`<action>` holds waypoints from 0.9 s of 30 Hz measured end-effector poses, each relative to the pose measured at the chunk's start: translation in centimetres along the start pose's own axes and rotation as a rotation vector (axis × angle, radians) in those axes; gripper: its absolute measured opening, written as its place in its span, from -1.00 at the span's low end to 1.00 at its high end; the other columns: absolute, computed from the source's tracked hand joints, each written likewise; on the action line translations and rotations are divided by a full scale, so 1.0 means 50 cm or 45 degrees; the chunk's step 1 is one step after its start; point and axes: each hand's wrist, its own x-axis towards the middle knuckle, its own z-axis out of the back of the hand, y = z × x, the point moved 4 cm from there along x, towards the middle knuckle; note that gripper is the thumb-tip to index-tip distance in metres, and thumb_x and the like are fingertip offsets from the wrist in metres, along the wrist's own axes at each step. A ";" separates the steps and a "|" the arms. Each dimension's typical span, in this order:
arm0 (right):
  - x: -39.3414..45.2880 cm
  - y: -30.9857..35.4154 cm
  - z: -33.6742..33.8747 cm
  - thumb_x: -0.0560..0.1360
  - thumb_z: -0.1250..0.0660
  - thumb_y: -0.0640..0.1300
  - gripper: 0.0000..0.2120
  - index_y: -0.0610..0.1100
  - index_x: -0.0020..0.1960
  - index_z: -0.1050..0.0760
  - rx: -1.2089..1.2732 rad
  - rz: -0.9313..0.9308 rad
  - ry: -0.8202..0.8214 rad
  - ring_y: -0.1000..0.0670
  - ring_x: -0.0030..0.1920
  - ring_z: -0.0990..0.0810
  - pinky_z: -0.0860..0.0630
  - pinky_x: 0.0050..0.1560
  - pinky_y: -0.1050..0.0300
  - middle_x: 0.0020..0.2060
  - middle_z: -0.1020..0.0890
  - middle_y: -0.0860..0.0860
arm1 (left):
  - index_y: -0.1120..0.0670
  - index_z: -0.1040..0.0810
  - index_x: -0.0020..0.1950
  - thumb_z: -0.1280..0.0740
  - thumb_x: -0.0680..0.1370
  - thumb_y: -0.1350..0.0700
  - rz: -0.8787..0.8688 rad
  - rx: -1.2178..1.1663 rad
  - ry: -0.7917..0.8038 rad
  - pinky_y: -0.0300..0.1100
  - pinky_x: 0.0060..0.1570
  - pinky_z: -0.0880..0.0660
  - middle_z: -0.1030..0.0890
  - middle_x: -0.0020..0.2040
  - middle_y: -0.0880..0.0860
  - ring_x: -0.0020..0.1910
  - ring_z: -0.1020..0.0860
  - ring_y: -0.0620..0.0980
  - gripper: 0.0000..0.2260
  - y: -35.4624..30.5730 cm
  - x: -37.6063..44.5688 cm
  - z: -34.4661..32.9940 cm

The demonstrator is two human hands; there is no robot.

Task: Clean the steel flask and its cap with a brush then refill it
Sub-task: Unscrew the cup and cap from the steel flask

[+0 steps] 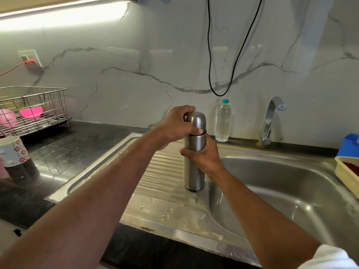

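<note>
Both hands were busy with the steel flask (193, 171). The right hand (203, 155) was wrapped tight around the middle of the flask, and I think that was to keep it from spinning or tipping. The left hand (177, 124) was curled over the round cap (197, 122) on top, with the thumb pressed on the front. It looked like a twisting grip, but I could not tell if the cap was going on or coming off.

The flask stood straight up on the ribbed draining board (165, 171) of the sink (272, 183), just beside the bowl. That seemed a good spot, because drips could run into the bowl. Water drops sat on the metal near the front.

I saw no brush anywhere, so I could not say how much cleaning was done.

A clear water bottle (223, 121) with a blue-green lid stood by the wall, between the flask and the tap (271, 121). Maybe it was kept close for filling the flask, but that is only my guess.

On the dark table (58, 144) to the left sat a wire rack (33, 107) with pink things in it, and a flowered cup (14, 151) near the edge. A yellow tray (347, 171) sat at the far right.
</note>
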 end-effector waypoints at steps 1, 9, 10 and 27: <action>-0.003 0.000 0.000 0.20 -0.68 -0.12 -0.48 -0.11 0.10 -0.58 0.019 0.020 -0.032 -0.02 -0.14 -0.69 -0.70 -0.08 -0.03 -0.13 -0.70 -0.03 | 0.02 -0.47 0.56 -0.62 0.40 0.20 -0.018 0.011 0.050 -0.03 0.35 -0.55 -0.59 0.37 -0.05 0.34 -0.56 -0.04 -0.26 -0.006 0.008 0.005; -0.017 0.008 -0.009 0.23 -0.67 -0.25 -0.52 -0.09 0.06 -0.56 0.075 0.046 -0.135 0.09 -0.24 -0.65 -0.61 -0.25 0.24 -0.18 -0.68 -0.01 | 0.08 -0.60 0.44 -0.59 0.42 0.34 -0.079 0.143 0.170 -0.16 0.19 -0.55 -0.64 0.33 0.02 0.25 -0.59 -0.05 -0.40 -0.043 0.022 0.011; -0.018 0.006 -0.007 0.22 -0.67 -0.25 -0.52 -0.09 0.06 -0.56 0.071 0.047 -0.141 0.09 -0.24 -0.65 -0.61 -0.25 0.23 -0.18 -0.68 -0.01 | 0.08 -0.61 0.42 -0.60 0.41 0.31 -0.085 0.167 0.164 -0.18 0.15 -0.56 -0.65 0.30 0.01 0.21 -0.60 -0.05 -0.41 -0.045 0.022 0.011; -0.024 0.010 -0.024 0.14 -0.66 0.03 -0.44 0.03 0.07 -0.54 -0.074 0.014 -0.284 0.05 -0.19 -0.70 -0.71 -0.15 0.06 -0.16 -0.70 0.08 | 0.05 -0.51 0.04 -0.55 0.40 -0.32 -0.003 1.058 -0.318 -0.07 -0.12 -0.45 -0.51 -0.10 0.03 -0.02 -0.54 0.06 -0.49 -0.127 0.004 -0.023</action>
